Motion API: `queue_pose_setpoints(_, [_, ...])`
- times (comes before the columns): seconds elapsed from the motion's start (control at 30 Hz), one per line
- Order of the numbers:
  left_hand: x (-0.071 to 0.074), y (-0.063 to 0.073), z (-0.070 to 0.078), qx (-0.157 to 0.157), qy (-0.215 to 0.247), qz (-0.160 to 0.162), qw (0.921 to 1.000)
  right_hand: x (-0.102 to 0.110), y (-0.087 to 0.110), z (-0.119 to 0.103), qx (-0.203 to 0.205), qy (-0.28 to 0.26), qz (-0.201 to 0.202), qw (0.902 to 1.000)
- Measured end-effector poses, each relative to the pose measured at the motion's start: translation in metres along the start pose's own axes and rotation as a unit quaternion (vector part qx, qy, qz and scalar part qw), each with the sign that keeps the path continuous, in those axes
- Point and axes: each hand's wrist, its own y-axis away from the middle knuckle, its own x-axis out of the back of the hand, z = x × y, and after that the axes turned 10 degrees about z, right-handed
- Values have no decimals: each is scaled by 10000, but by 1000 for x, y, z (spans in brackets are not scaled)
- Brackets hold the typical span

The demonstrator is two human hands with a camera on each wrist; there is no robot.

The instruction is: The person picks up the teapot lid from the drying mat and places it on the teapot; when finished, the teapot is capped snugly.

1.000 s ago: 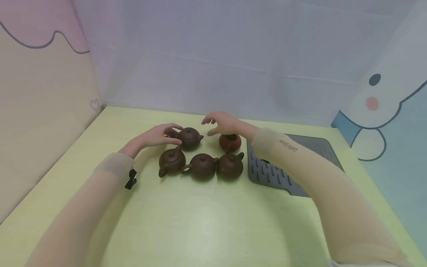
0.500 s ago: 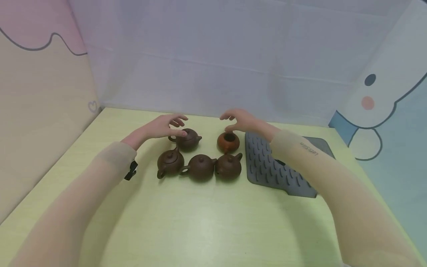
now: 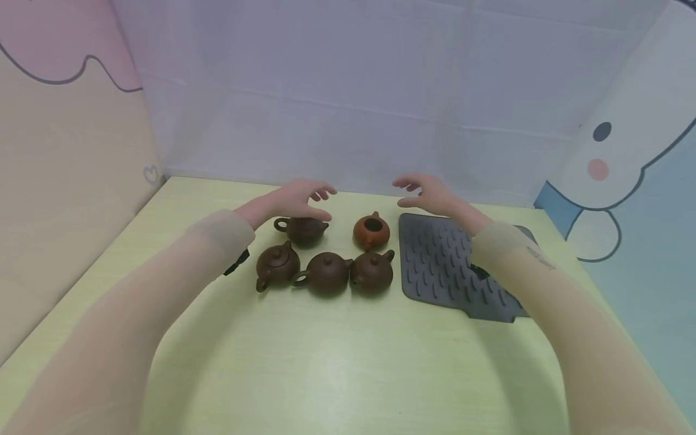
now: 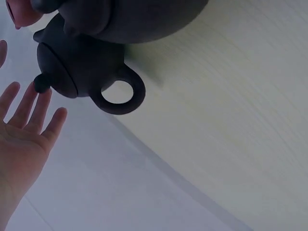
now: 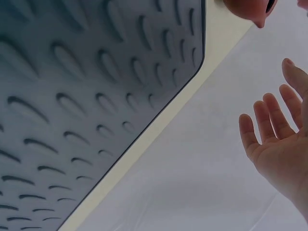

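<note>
My left hand, fingers spread and relaxed, hovers over the back-left dark brown teapot, hiding its lid knob in the head view. The left wrist view shows that teapot with its lid on and its loop handle out to the side; the fingertips overlap the knob there. My right hand is held in the air with nothing in it, above the back-left corner of the grey mat. Between the hands stands an orange-brown teapot without a lid, its dark opening facing up.
In front stand a left teapot, a middle teapot and a right teapot, all dark brown and lidded. The ridged grey mat lies on the right of the pale table. A white curtain hangs behind.
My left hand has lifted from beside the back-left teapot and shifted right over it. My right hand has moved right, away from the orange-brown teapot. The teapots have stayed in place.
</note>
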Motion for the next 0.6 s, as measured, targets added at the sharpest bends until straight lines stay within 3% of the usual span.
queue_pose_setpoints(0.33, [-30, -28, 18, -57, 99, -574, 9983, 23, 33, 37, -583, -511, 445, 9960])
queue_pose_setpoints(0.6, [-37, -45, 33, -172, -137, -984, 9949, 40, 79, 67, -1235, -112, 685, 9899])
